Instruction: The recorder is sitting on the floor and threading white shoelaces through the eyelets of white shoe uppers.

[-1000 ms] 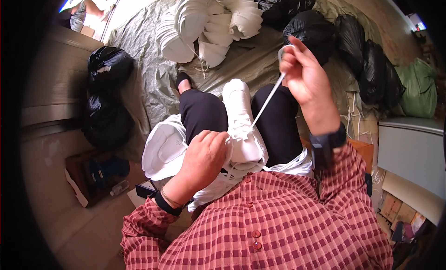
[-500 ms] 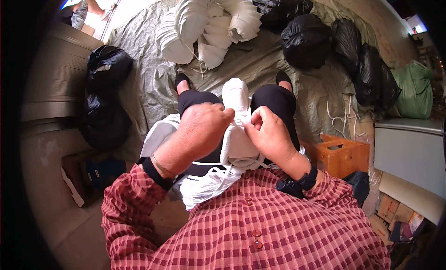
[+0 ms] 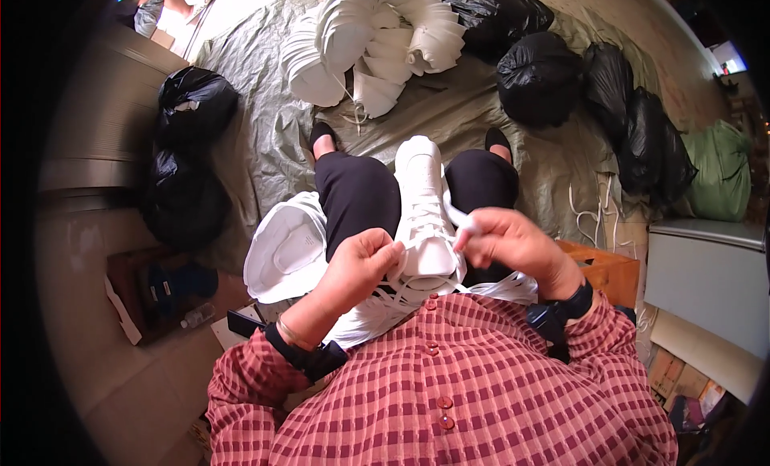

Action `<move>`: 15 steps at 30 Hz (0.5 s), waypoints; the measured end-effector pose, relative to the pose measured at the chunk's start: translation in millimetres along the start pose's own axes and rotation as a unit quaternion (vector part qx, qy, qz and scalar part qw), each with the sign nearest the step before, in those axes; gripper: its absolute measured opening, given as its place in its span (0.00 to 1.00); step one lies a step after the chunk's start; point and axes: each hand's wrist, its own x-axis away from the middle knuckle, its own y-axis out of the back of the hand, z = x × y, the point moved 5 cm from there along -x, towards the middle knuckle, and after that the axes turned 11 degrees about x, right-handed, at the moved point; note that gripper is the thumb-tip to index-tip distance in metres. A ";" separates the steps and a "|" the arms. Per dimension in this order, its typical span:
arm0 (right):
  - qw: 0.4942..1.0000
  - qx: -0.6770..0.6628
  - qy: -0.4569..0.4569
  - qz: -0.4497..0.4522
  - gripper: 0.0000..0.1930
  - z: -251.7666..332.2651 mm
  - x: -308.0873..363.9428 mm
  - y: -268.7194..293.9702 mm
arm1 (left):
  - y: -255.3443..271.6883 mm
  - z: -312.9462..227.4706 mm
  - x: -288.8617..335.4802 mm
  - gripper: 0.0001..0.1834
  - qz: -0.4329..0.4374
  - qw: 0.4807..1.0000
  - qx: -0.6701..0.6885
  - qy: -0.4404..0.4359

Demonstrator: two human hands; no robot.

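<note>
A white sneaker upper (image 3: 423, 181) rests between my thighs with its rounded toe away from me. White shoelace (image 3: 425, 224) crosses back and forth through its eyelets. At the left side of its opening, my left hand (image 3: 365, 261) is closed in a pinch on a lace. My right hand (image 3: 513, 243) is out to the right, a little blurred, closed on a white lace strand that loops from the upper. In my lap lies a bundle of white laces (image 3: 361, 328). Another white upper (image 3: 287, 248) leans by my left thigh, its inside showing.
Nested stacks of white uppers (image 3: 349, 37) lie ahead on a grey-green tarp (image 3: 265, 113). Black bags (image 3: 539, 79) stand around it, with a green sack (image 3: 719, 173) at the right. A wooden stool (image 3: 609, 265) is by my right side. Loose laces (image 3: 593, 217) trail near it.
My left hand has drawn back toward me, off the middle of the upper. My right hand has swung right and nearer me with a lace. The crossed lacing is now uncovered.
</note>
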 end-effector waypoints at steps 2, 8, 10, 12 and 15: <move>0.973 -0.158 0.161 -0.044 0.12 13.3 -7.5 19.8 | 0.5 13.4 -3.8 0.10 -0.012 0.966 0.191 0.173; 0.945 0.051 0.233 -0.222 0.16 27.2 -24.3 20.2 | 3.7 10.2 -7.1 0.09 -0.003 0.949 0.227 0.220; 0.917 -0.342 0.202 0.029 0.16 27.6 -20.2 -8.6 | 6.3 9.6 -7.5 0.09 0.003 0.948 0.231 0.219; 0.962 -0.203 0.125 0.132 0.14 25.3 -9.5 -28.2 | 6.9 11.0 -7.1 0.09 0.018 0.934 0.263 0.241; 0.964 0.123 0.227 -0.064 0.11 35.8 -12.8 -6.1 | 6.9 11.4 -9.2 0.07 0.036 0.934 0.258 0.245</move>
